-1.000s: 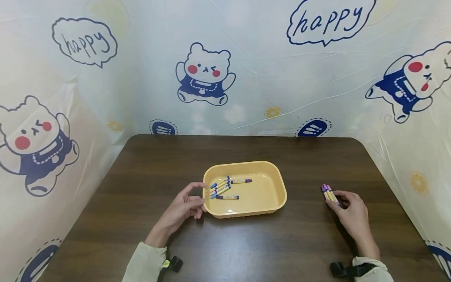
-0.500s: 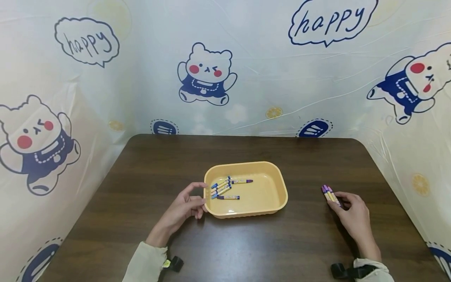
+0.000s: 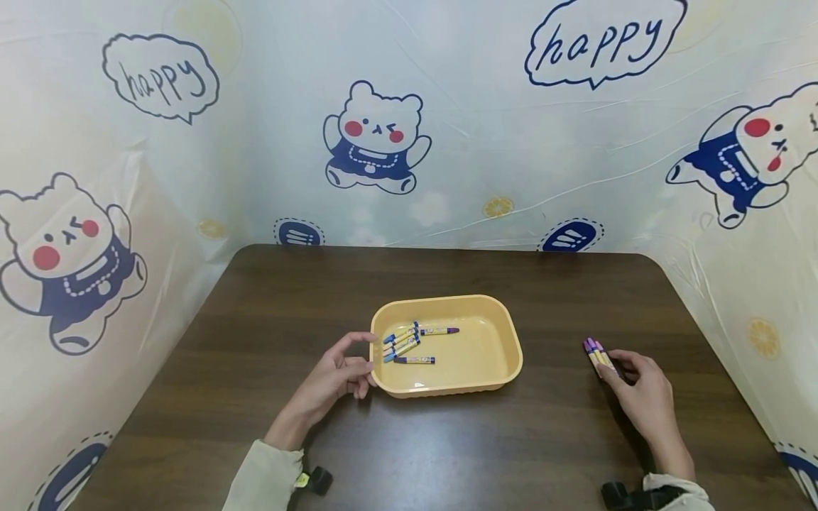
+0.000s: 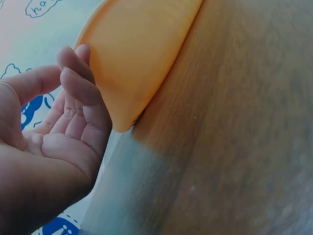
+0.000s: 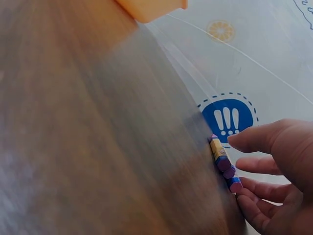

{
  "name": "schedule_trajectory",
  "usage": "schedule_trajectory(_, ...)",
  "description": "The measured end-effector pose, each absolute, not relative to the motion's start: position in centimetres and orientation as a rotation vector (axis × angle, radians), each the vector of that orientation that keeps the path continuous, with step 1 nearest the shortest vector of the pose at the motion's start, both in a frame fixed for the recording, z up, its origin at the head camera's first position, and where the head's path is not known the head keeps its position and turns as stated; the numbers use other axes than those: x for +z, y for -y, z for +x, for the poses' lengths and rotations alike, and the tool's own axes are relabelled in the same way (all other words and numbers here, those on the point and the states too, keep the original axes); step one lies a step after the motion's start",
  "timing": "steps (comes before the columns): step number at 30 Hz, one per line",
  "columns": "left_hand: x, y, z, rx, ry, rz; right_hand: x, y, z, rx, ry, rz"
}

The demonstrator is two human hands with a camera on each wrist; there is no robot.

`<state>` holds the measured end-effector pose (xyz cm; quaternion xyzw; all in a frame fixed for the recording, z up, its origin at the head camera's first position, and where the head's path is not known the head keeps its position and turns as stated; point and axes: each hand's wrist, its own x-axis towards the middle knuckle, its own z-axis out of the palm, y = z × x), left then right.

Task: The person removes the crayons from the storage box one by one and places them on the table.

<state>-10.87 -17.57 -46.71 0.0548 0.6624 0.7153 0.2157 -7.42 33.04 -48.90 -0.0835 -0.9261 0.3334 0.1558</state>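
Squeezing evenly should align the purple-tipped, yellow-wrapped cylindrical crayons (image 3: 596,352) by the right hand (image 3: 644,389); grip there, and at the left hand (image 3: 334,370), is unclear.

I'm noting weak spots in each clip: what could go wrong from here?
Slip: three purple-tipped crayons are bunched at the right hand's fingertips, so one might slide out if they are lifted together.

Drop short: a stretch of bare table separates them from the tray, so one could fall on the way across.

Shift: the left hand touches the tray's rim; a nudge might jostle the loose crayons inside.
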Motion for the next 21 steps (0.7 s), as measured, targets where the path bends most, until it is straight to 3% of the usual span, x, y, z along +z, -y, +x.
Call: schedule_trajectory(21,-46.9,17.7,-11.0,1.984,-1.824,0.171,-46.9,-32.2,-7.4,0.984,2.593,-0.375)
